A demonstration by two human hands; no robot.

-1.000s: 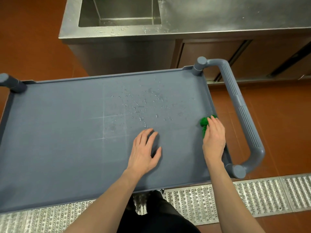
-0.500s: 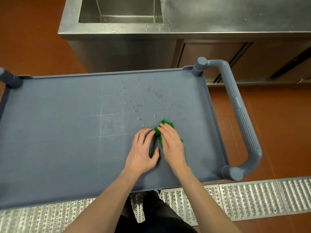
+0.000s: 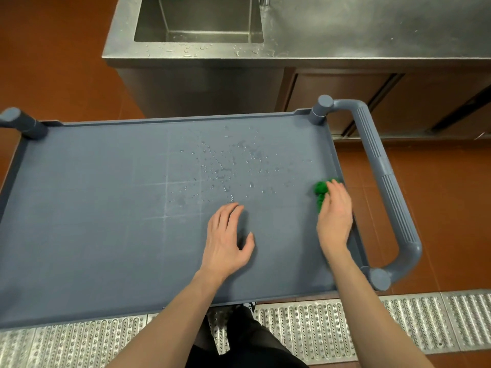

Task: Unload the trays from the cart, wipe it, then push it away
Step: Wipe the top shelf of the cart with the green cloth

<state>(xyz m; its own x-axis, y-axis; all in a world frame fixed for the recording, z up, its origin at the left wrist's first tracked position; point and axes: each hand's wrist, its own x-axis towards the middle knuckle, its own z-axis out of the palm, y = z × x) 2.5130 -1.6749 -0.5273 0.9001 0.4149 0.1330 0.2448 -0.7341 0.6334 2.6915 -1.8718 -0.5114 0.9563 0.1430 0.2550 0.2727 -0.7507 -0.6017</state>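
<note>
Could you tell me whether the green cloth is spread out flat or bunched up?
Bunched up. The green cloth shows as a crumpled wad under the right hand's fingers, at the right edge of the cart top.

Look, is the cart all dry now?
No, water drops still sit on the cart, away from the green cloth under the right hand.

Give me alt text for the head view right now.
A right hand presses a green cloth on a grey cart top near its handle; the left hand rests flat mid-cart. Water drops remain; a steel sink stands beyond.
</note>
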